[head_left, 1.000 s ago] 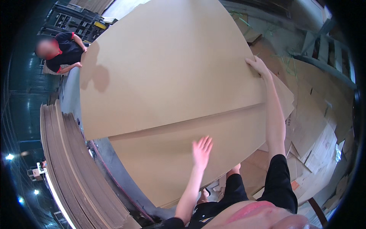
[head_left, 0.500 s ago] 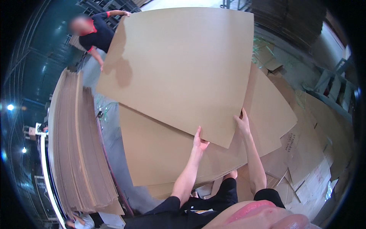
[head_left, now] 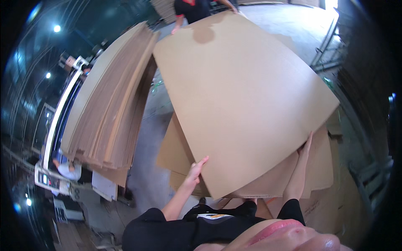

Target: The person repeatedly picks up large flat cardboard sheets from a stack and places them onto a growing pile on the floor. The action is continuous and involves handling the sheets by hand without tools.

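Observation:
A large brown cardboard sheet point(head_left: 247, 100) stretches out in front of me, held up above other sheets. My left hand point(head_left: 195, 170) grips its left edge close to the near corner, thumb on top. Farther along the near right edge, my right hand point(head_left: 306, 147) holds the sheet from beneath, its fingers partly hidden. At the far end, a person in a dark shirt point(head_left: 194, 9) has both hands on the sheet's edge. Under it lie more cardboard sheets point(head_left: 322, 163), mostly covered.
To the left stands a tall stack of cardboard sheets point(head_left: 113, 100), with grey floor point(head_left: 153, 125) between it and me. A machine with a control panel point(head_left: 50, 180) and another person point(head_left: 69, 170) are beyond. A slatted pallet point(head_left: 372, 180) lies at right.
The sheet has turned, and its near corner now points toward me. My hands have moved farther apart along its edges. The other person now appears at the top middle instead of the upper left.

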The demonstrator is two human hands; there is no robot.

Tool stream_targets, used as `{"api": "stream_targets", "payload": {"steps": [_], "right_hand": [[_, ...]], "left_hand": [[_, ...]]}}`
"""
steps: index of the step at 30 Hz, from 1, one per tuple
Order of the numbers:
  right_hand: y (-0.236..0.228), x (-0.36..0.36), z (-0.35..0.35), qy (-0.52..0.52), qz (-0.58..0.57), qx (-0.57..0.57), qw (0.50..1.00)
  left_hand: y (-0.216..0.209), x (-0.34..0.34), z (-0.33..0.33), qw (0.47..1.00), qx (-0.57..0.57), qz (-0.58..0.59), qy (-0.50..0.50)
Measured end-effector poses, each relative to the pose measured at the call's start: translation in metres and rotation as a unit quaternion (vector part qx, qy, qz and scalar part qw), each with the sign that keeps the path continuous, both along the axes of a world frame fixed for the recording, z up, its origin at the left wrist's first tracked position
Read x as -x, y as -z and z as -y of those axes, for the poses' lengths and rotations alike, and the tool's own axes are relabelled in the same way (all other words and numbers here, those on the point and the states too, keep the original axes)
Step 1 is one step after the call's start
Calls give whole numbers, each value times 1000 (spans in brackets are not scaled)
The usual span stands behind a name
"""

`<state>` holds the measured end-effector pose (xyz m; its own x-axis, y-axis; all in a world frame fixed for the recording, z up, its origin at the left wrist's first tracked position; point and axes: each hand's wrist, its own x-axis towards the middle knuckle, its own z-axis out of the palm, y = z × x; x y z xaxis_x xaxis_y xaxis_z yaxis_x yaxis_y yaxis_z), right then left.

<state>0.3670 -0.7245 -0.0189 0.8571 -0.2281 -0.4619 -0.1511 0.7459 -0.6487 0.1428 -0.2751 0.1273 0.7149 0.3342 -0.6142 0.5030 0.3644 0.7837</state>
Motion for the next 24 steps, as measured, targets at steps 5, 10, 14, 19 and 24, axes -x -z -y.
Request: {"api": "stream_targets", "payload": {"steps": [5,10,14,19,24], "right_hand": [[-31,55,-44,31,27,-19,999],[-82,151,-64,65,2,-14,998],[-65,181,-65,74,-11,25,997],[-78,166,-15,44,-6,67,997],[-106,176,-53,12,-34,-9,999]], "left_hand": [[-26,62,-53,999,29,-3,-39],[14,132,-87,962,261,63,-48],[16,158,-80,968,238,59,-46],[-48,143,-23,984,40,172,22],[-126,171,-54,867,121,483,-2]]}}
